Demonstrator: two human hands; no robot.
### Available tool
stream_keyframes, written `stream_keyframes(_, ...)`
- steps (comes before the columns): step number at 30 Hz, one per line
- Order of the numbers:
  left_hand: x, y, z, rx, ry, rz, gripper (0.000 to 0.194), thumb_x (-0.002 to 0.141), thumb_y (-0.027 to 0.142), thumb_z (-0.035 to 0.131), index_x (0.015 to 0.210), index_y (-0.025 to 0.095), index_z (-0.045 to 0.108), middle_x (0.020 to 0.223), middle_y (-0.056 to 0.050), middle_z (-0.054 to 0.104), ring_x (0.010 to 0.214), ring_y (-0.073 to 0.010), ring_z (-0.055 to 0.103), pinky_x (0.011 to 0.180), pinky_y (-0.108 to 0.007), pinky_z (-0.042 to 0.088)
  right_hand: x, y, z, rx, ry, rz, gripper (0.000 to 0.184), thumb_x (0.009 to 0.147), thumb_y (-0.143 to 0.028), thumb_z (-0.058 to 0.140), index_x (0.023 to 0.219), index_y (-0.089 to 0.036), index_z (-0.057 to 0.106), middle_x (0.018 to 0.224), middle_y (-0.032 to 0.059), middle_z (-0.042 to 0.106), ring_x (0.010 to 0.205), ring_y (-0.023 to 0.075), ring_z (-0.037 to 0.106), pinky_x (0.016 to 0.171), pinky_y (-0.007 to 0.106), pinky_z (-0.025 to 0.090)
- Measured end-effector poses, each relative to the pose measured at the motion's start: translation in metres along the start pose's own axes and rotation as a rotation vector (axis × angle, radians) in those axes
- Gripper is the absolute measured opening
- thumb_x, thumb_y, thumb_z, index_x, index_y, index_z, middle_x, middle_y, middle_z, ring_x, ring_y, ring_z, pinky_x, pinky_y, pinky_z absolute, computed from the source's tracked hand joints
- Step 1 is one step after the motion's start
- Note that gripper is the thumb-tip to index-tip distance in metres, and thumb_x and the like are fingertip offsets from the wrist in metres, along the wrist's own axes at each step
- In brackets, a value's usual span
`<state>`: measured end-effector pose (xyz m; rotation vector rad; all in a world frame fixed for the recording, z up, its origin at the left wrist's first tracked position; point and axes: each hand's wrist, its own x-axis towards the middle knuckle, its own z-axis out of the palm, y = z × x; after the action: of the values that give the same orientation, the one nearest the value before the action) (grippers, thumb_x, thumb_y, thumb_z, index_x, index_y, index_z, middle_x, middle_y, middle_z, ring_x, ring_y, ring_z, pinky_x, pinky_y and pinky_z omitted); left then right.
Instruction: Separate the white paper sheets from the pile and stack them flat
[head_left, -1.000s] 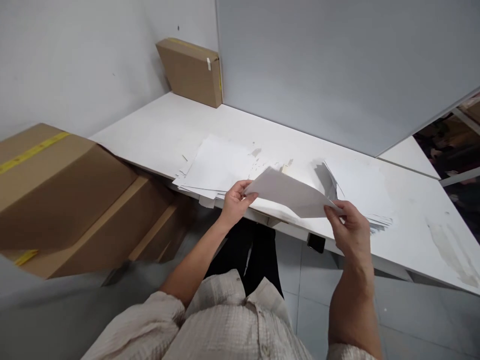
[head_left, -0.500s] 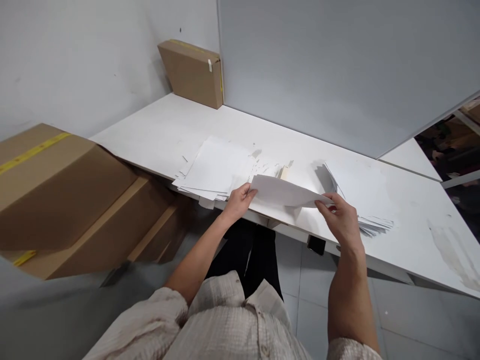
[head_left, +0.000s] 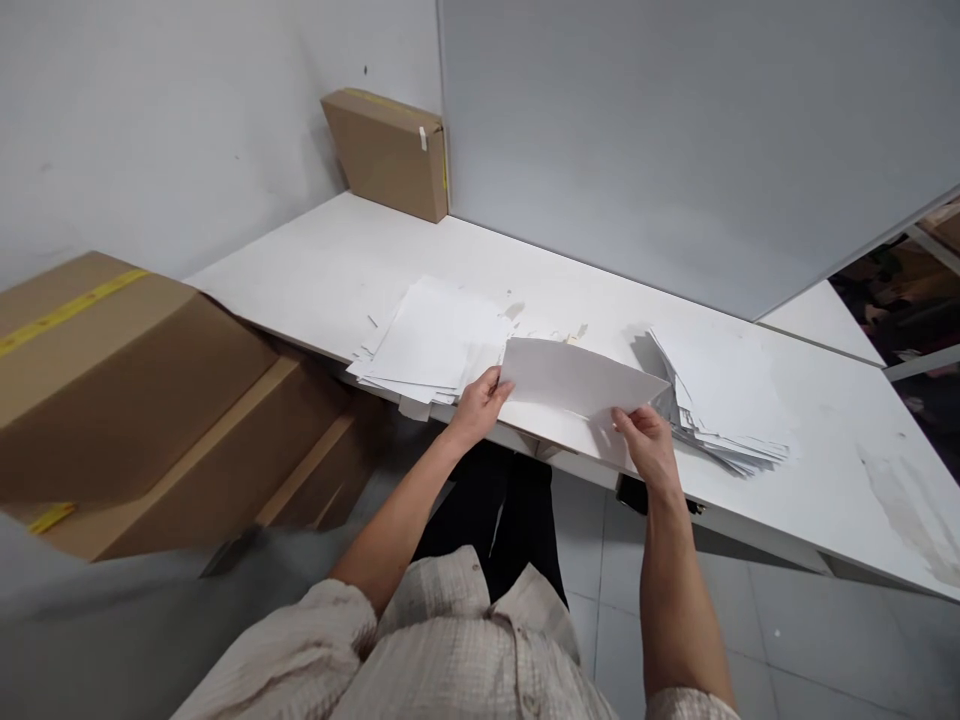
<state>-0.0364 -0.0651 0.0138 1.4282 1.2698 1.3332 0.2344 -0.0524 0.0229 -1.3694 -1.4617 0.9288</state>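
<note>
Both my hands hold one white sheet of paper just above the near edge of the white desk. My left hand pinches its left corner. My right hand grips its lower right edge. Left of the sheet lies a loose pile of white sheets, overhanging the desk edge. Right of it lies another fanned stack of white sheets. Small paper scraps are scattered on the desk behind the held sheet.
A flat cardboard box leans in the far corner against the grey partition. Large cardboard boxes stand on the floor at the left. A small dark thing hangs under the desk edge. Stains mark the desk's right end.
The held sheet has come down from a raised tilt to lie low over the desk. My right hand moved left and nearer along its edge; my left hand barely moved.
</note>
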Motion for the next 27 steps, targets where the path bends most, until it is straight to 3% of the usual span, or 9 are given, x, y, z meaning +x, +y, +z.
stream_keyframes(7,0.003,0.002,-0.001,0.054,0.014,0.049,0.033,0.088,0.041,0.045,0.065,0.020,0.037,0.059,0.005,0.027,0.055,-0.0094,0.029,0.055,-0.023,0.027,0.002,0.007,-0.005,-0.006,0.022,0.006,0.021,0.073,-0.041,0.065,0.074,-0.020,0.063,0.059,-0.0028,0.056,0.059,0.0132,0.051,0.060,0.028,0.043)
stream_keyframes(11,0.004,0.002,0.000,0.021,0.022,0.034,0.035,0.087,0.042,0.046,0.063,0.019,0.035,0.058,0.005,0.027,0.055,-0.0090,0.028,0.054,-0.023,0.027,0.001,0.012,-0.003,-0.014,0.053,0.075,0.025,0.070,-0.042,0.068,0.066,-0.019,0.060,0.055,-0.0028,0.055,0.055,0.0124,0.049,0.056,0.026,0.040)
stream_keyframes(16,0.002,0.000,0.003,-0.090,0.093,-0.010,0.038,0.083,0.046,0.053,0.061,0.018,0.039,0.056,0.005,0.032,0.054,-0.0082,0.031,0.052,-0.022,0.028,-0.001,0.004,-0.001,0.126,0.007,0.122,0.023,0.070,-0.039,0.069,0.079,-0.019,0.065,0.070,-0.0015,0.063,0.062,0.0117,0.053,0.060,0.025,0.042)
stream_keyframes(21,-0.009,0.001,0.022,-0.511,0.172,-0.236,0.039,0.072,0.050,0.065,0.062,0.018,0.045,0.053,0.006,0.041,0.048,-0.0067,0.038,0.047,-0.019,0.032,-0.006,-0.016,0.004,0.625,0.121,0.127,0.020,0.068,-0.035,0.073,0.078,-0.024,0.059,0.076,-0.0046,0.062,0.072,0.0109,0.058,0.071,0.026,0.047)
stream_keyframes(24,-0.023,0.008,0.041,-0.770,0.256,-0.348,0.037,0.065,0.048,0.073,0.070,0.017,0.053,0.061,0.004,0.054,0.053,-0.0078,0.049,0.052,-0.020,0.041,-0.019,-0.024,0.022,0.800,0.095,0.184,0.022,0.069,-0.037,0.072,0.078,-0.025,0.056,0.070,-0.0066,0.059,0.065,0.0091,0.056,0.071,0.028,0.049)
stream_keyframes(27,-0.046,0.015,0.060,-0.902,0.325,-0.425,0.040,0.063,0.046,0.075,0.087,0.017,0.060,0.079,-0.001,0.065,0.069,-0.0124,0.060,0.064,-0.025,0.048,-0.040,-0.025,0.050,0.773,0.071,0.220,0.019,0.073,-0.036,0.068,0.082,-0.025,0.057,0.075,-0.0058,0.061,0.066,0.0087,0.057,0.074,0.028,0.049)
